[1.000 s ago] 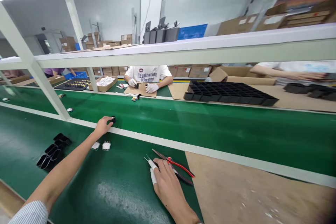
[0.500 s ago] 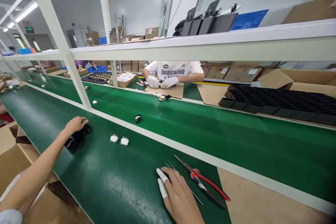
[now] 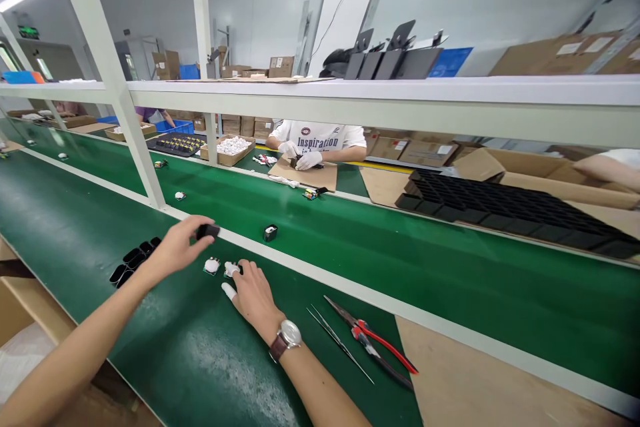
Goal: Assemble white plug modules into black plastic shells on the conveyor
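The left hand (image 3: 183, 248) pinches a black casing (image 3: 207, 231) left of the right white-topped board (image 3: 231, 269), which the right hand (image 3: 255, 297) (nearer) touches, grasp unclear.

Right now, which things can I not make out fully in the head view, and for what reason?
Head view, white-topped board: partly covered by the right hand.
Head view, black casing: partly covered by the fingers of the left hand.
Head view, co-worker opposite: head hidden by the shelf.
Head view, another person's arm: cut off by the right edge.
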Action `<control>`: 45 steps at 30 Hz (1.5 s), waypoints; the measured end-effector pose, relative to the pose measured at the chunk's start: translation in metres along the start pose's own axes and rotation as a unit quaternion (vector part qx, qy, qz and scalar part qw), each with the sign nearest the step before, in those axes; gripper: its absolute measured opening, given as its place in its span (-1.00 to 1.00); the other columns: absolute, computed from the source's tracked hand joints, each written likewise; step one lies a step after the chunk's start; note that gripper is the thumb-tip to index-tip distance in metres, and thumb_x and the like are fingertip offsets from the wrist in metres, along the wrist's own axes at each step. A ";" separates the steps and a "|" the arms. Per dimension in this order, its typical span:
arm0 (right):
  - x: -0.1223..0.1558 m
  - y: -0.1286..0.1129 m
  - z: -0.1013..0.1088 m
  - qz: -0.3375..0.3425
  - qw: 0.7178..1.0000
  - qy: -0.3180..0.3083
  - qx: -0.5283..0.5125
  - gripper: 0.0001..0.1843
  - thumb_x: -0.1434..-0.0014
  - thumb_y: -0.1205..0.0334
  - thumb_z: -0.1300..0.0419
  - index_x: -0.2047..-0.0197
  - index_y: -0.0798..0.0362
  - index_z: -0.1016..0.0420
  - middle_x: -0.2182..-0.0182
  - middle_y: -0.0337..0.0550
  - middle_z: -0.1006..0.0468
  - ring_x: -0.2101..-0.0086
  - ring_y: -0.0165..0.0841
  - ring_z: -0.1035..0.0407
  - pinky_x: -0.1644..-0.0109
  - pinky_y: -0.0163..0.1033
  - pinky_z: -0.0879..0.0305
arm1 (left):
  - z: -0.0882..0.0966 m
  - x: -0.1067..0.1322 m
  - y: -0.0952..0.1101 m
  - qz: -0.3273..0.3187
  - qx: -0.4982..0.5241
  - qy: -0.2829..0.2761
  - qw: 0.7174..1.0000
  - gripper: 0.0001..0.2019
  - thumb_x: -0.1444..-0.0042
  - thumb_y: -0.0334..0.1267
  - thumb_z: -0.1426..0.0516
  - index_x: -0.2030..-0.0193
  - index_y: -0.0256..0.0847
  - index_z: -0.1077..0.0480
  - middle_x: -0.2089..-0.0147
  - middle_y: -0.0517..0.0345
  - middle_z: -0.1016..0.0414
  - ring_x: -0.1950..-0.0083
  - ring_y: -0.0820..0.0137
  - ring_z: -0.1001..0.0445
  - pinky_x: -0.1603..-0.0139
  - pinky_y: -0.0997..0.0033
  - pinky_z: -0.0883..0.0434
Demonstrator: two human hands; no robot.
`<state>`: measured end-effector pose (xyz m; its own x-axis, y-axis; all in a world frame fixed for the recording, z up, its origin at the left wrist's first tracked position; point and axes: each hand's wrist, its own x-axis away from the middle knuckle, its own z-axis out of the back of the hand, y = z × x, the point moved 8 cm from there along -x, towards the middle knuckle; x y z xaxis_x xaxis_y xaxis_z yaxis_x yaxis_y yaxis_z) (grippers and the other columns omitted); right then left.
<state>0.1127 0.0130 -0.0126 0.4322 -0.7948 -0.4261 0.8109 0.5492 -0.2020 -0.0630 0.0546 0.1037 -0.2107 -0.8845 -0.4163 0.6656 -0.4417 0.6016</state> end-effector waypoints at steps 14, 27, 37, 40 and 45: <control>0.143 0.065 0.078 -0.056 0.993 -0.021 -0.097 -0.46 -0.38 0.41 -0.10 -0.39 0.04 -0.25 -0.34 0.13 -0.37 -0.28 -0.12 -0.38 -0.33 0.07 -0.45 | -0.157 0.075 0.062 -0.073 0.181 -0.238 0.952 -0.57 -0.19 -0.24 -0.34 -0.22 -0.01 -0.59 -0.13 -0.04 -0.62 -0.21 0.05 -0.52 -0.31 0.11 -0.45; 0.152 0.063 0.073 -0.060 0.993 0.047 -0.089 -0.50 -0.41 0.43 -0.09 -0.37 0.06 -0.25 -0.09 0.07 -0.54 -0.10 -0.08 -0.41 -0.18 0.15 -0.51 | -0.183 0.084 0.046 -0.046 0.192 -0.265 0.944 -0.13 -0.07 -0.21 -0.46 -0.50 0.10 -0.26 -0.39 -0.09 -0.42 -0.42 -0.02 -0.36 -0.45 -0.10 -0.31; 0.152 0.053 0.106 -0.067 0.976 0.179 -0.102 -0.47 -0.35 0.43 -0.21 -0.34 0.02 -0.30 0.00 0.07 -0.51 -0.01 -0.11 -0.44 -0.06 0.07 -0.53 | -0.190 0.096 0.048 -0.076 0.178 -0.271 0.943 -0.23 -0.33 -0.28 -0.24 -0.59 0.15 -0.04 -0.38 0.00 -0.46 -0.37 0.08 -0.44 -0.44 -0.01 -0.34; 0.152 0.043 0.113 -0.038 0.975 0.199 -0.095 -0.38 -0.33 0.48 -0.22 -0.39 0.00 -0.27 -0.04 0.09 -0.51 -0.05 -0.08 -0.43 -0.08 0.12 -0.53 | -0.189 0.100 0.057 -0.122 0.171 -0.264 0.941 -0.20 -0.35 -0.33 -0.21 -0.61 0.13 0.05 -0.37 -0.02 -0.46 -0.38 0.09 -0.40 -0.41 -0.02 -0.35; 0.152 0.034 0.112 -0.016 0.979 0.187 -0.073 -0.31 -0.32 0.50 -0.24 -0.46 0.13 -0.20 -0.04 0.15 -0.54 -0.06 -0.07 -0.41 -0.08 0.11 -0.55 | -0.190 0.104 0.065 -0.162 0.139 -0.270 0.939 -0.19 -0.38 -0.43 -0.14 -0.61 0.10 0.16 -0.39 -0.01 -0.43 -0.41 0.12 -0.32 -0.42 -0.09 -0.30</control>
<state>0.2500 -0.1180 0.0151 0.2102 -0.6768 -0.7055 0.7451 0.5781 -0.3326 0.0944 -0.0381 -0.0296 -0.7525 -0.6105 -0.2470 0.3071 -0.6571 0.6884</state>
